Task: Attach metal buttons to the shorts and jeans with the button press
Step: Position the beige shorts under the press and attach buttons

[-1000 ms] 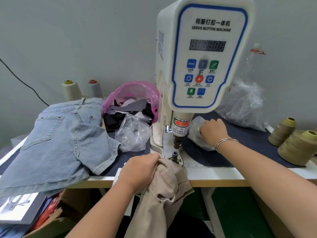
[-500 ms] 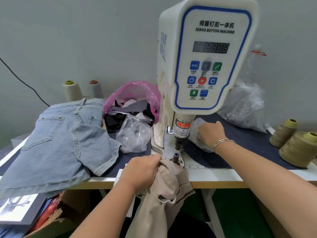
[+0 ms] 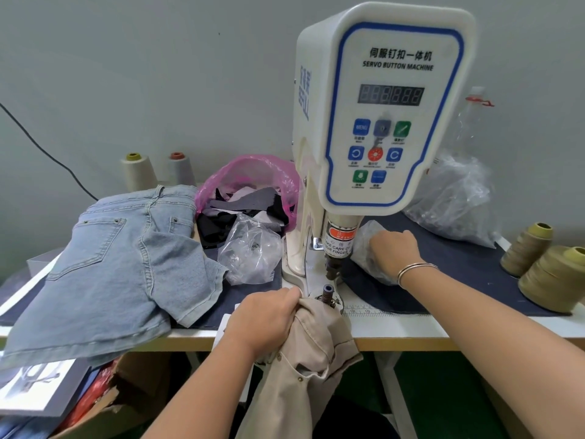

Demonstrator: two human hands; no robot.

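Observation:
The white servo button machine (image 3: pixel 383 115) stands at the table's middle, its punch (image 3: pixel 335 266) above the lower die (image 3: pixel 327 291). My left hand (image 3: pixel 264 318) grips the bunched waistband of beige shorts (image 3: pixel 311 353) just left of the die; the rest of the shorts hangs off the table's front edge. My right hand (image 3: pixel 394 248) reaches into a small clear plastic bag (image 3: pixel 367 248) right of the punch, fingers curled inside and hidden. Light blue denim jeans (image 3: pixel 120 261) lie piled on the left.
A clear bag with metal parts (image 3: pixel 251 258) and a pink bag of fabric scraps (image 3: pixel 250 194) sit left of the machine. A large clear bag (image 3: pixel 456 201) and olive thread cones (image 3: pixel 550 274) are on the right. Two pale cones (image 3: pixel 139 172) stand at the back.
My right hand has shifted slightly left within the small clear bag. My left hand keeps its grip on the beige waistband by the die.

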